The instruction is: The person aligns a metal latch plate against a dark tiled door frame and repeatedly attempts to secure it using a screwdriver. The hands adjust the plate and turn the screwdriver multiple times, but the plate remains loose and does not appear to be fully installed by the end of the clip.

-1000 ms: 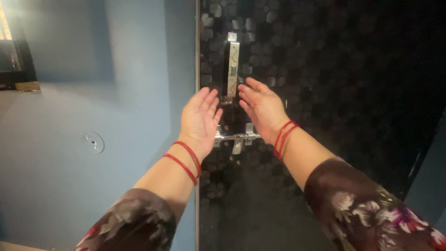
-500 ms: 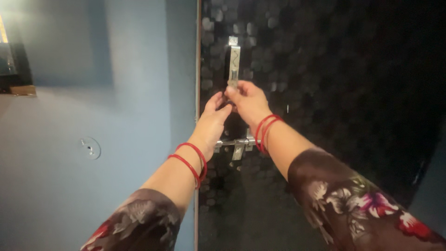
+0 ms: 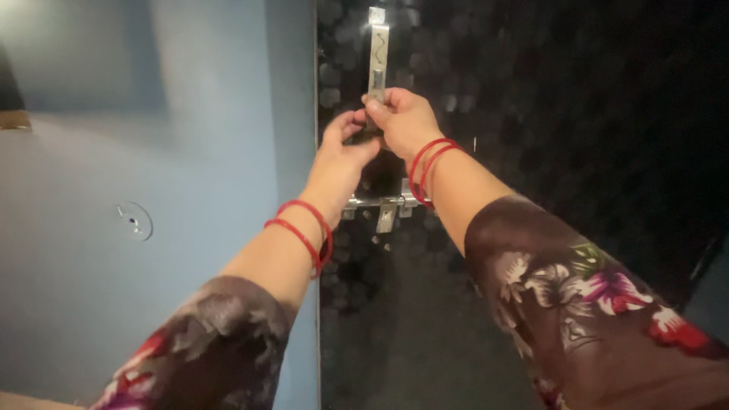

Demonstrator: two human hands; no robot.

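Fingers of both hands, right hand (image 3: 401, 118) and left hand (image 3: 342, 148), clasp the door handle (image 3: 377, 53) above a latch (image 3: 383, 206).

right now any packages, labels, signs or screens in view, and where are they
None in view.
Only fittings show: a silver door handle, upright on the dark patterned door, gripped at its lower end by the right hand, with the left hand just beside it.
A silver sliding bolt, horizontal, sits below the hands.
A small round pale disc sits on the blue wall, left of the door.
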